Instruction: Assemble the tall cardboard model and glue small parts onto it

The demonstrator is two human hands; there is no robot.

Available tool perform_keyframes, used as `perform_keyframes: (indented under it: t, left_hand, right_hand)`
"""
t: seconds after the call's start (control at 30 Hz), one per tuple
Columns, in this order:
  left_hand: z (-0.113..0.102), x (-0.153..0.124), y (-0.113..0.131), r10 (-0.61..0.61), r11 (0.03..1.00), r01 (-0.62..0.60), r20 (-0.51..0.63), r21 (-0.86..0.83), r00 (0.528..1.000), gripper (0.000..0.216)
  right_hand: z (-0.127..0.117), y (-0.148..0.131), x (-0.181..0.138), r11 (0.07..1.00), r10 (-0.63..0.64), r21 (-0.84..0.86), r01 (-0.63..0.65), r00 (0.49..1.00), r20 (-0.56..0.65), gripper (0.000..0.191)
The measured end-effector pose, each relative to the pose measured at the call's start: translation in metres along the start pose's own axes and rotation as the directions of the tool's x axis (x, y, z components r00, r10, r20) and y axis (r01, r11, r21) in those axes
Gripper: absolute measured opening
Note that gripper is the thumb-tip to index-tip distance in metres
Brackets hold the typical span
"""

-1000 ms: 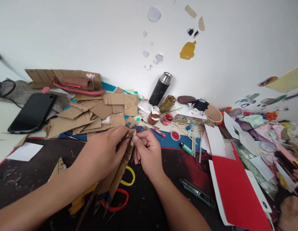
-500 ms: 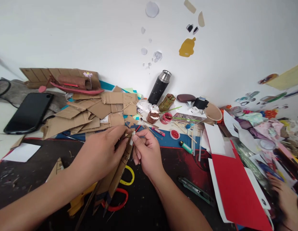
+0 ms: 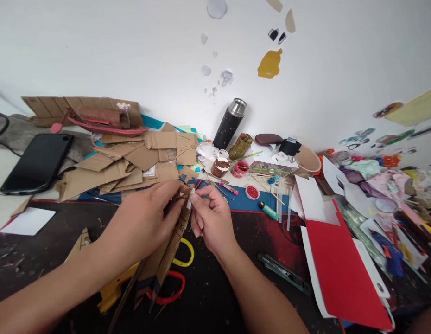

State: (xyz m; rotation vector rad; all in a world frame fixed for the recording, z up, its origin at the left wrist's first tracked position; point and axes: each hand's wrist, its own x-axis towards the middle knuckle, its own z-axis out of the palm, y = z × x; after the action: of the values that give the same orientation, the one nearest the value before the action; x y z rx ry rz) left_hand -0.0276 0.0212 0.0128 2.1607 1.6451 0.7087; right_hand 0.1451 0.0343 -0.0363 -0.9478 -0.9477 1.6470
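Note:
My left hand point(image 3: 146, 220) is closed round the upper end of a long folded cardboard piece point(image 3: 165, 257), held on edge above the dark mat. My right hand point(image 3: 212, 218) pinches the top of the same cardboard from the right, with a small pale sliver point(image 3: 189, 200) between thumb and forefinger. Both hands meet at the cardboard's top edge. Under the cardboard lie scissors with a yellow handle loop point(image 3: 188, 253) and a red handle loop point(image 3: 172, 290).
A heap of cardboard scraps point(image 3: 125, 162) lies behind the hands, with a black tablet point(image 3: 36, 162) at the left. A black flask point(image 3: 229, 123), paint pots point(image 3: 239, 169) and sticks stand at the back. A utility knife point(image 3: 283, 273) and red paper point(image 3: 340, 269) lie at the right.
Both hands stay on the cardboard with small finger shifts. The view has tilted down slightly. Another person's hand seen at the lower right earlier is gone from there.

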Motion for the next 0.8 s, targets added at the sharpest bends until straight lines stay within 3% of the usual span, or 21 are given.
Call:
perform_keyframes:
  t: [0.6, 0.8]
  left_hand:
    - [0.0014, -0.0019, 0.0010, 0.011, 0.995, -0.012, 0.011, 0.100, 1.000, 0.029]
    - [0.0028, -0.0018, 0.0006, 0.025, 0.994, -0.026, 0.018, 0.109, 1.000, 0.033]
  right_hand:
    - [0.0006, -0.0092, -0.0035, 0.986, -0.028, -0.161, 0.030, 0.999, 0.014, 0.045]
    - [0.0005, -0.0083, -0.0033, 0.990, -0.029, -0.141, 0.032, 0.999, 0.023, 0.048]
